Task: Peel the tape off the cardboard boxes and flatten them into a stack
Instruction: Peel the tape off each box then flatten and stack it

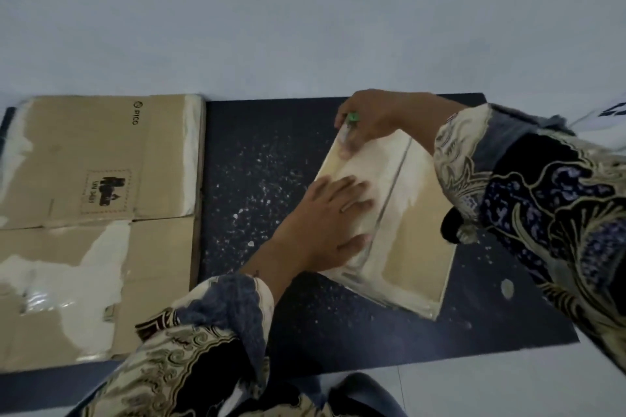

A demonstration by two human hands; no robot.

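A small cardboard box (411,240) stands on the dark mat (267,159), tilted, with a tape seam running down its top. My left hand (333,213) lies flat on the box's left top flap, fingers spread, pressing it down. At the box's far corner, my right hand (369,118) grips a green-handled cutter (350,123), whose tip meets the box edge. A large flattened cardboard box (98,213) with torn white patches lies on the mat at the left.
The mat is strewn with small white scraps between the two boxes. Pale floor surrounds the mat on all sides. A round whitish scrap (507,288) lies right of the small box. My patterned sleeves cover the lower frame.
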